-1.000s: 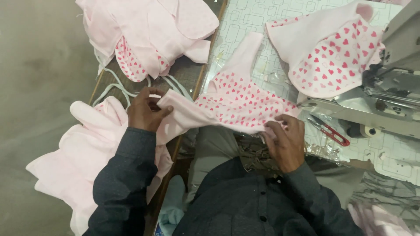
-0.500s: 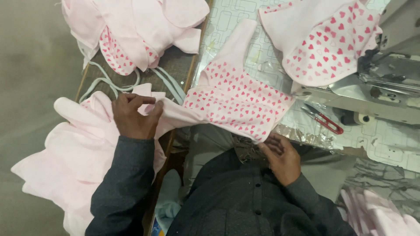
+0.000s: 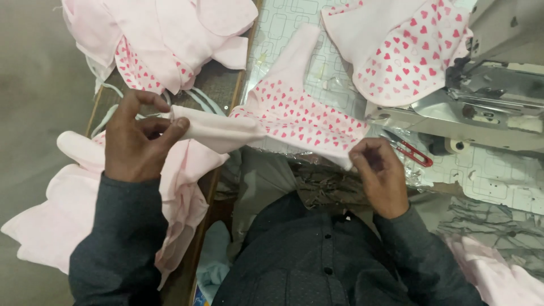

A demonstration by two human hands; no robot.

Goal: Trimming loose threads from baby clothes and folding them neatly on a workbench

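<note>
While the left hand (image 3: 139, 139) is pinching the plain pink end of the heart-print garment piece (image 3: 294, 116), the right hand (image 3: 378, 173) is gripping its near corner. Both are pulling it taut, seemingly to straighten it across the tabletop (image 3: 493, 175) near the sewing machine (image 3: 498, 96).

View: single head camera, worn by the person
Facing: steeply down over the chest onto the desk (image 3: 294, 22)
Nearness: close, forearms fill the lower frame
Landmark: sewing machine (image 3: 487, 96), upper right; floor at left of desk
Shared: none, one view only
</note>
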